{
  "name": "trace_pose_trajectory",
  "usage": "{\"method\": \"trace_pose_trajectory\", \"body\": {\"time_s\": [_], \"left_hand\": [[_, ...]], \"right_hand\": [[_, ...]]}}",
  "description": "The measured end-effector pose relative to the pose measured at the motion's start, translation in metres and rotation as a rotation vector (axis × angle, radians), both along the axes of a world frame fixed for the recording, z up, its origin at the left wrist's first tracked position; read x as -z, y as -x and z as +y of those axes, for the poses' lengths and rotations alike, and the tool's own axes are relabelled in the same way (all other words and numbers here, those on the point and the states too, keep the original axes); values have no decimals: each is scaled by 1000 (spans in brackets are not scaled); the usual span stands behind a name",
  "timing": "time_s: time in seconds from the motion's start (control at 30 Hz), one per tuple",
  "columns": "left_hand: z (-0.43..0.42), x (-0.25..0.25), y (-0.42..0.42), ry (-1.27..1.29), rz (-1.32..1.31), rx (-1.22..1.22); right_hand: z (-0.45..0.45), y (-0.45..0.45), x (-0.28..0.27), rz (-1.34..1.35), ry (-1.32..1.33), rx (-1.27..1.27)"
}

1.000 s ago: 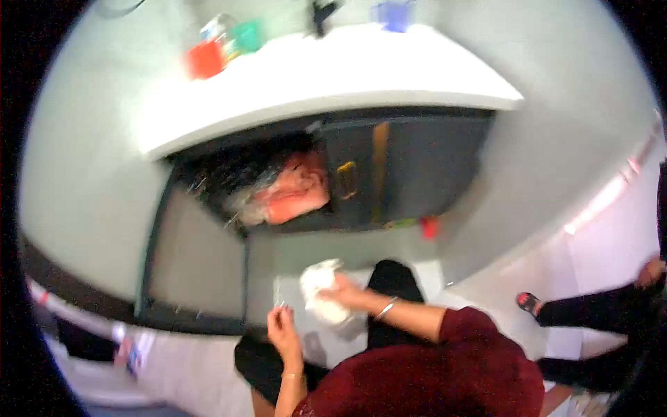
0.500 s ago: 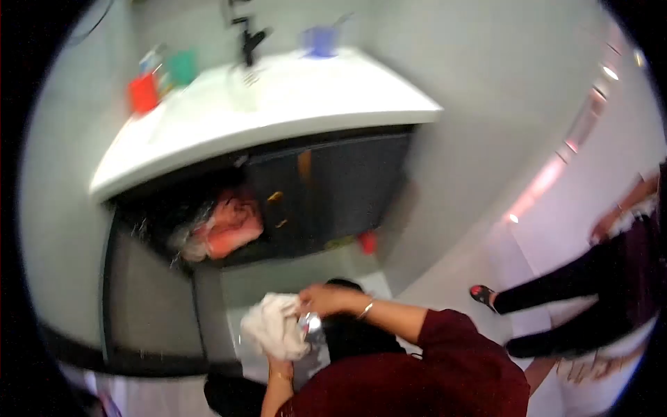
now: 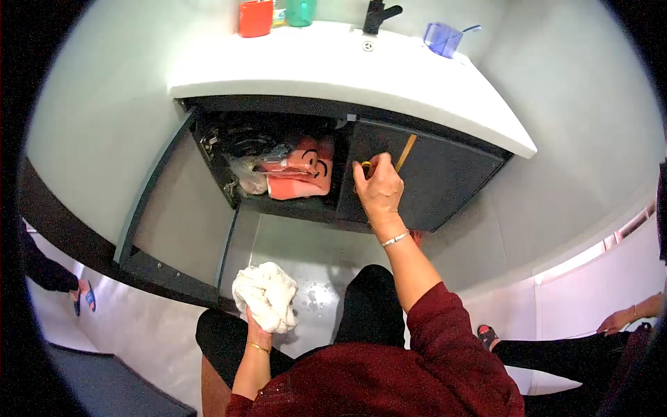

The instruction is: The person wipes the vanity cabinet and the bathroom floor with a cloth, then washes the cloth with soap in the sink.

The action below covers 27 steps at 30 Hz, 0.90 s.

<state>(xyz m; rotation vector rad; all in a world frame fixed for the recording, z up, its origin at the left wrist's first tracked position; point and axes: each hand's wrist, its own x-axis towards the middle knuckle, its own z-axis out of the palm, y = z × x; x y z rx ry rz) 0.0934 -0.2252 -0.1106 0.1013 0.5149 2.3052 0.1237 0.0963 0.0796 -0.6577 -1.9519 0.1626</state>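
Note:
My left hand is closed on a crumpled white cloth, low in front of the cabinet, with most of its fingers under the cloth. My right hand reaches up to the yellow handle of the dark cabinet door, its fingers curled around it. That door is closed. Left of it, the other door stands swung open, and inside the cabinet a pink package lies beside clear and black plastic bags.
The white sink top carries a red container, a green cup, a black faucet and a blue cup with a toothbrush. Another person's legs are at right; a foot shows at left.
My right hand has left the cloth and moved up to the yellow handle. The cloth stays in my left hand. The view has shifted and become sharper.

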Motion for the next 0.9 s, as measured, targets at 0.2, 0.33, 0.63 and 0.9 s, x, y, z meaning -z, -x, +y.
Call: {"method": "trace_pose_trajectory", "body": {"time_s": [0.2,0.33,0.63,0.9], "left_hand": [[19,-49,-2,68,-149,129],[29,-42,16,64,-53,276],[99,-188,1,-46,57,263],[125,-247,-25,208,936,239]], "right_hand": [[-19,-15,-7,-9,8,-44],[-47,-96,6,-26,100,-305],[-52,-177,-5,-158,118,-512],[-50,-178,-6,-126,154,-549]]}}
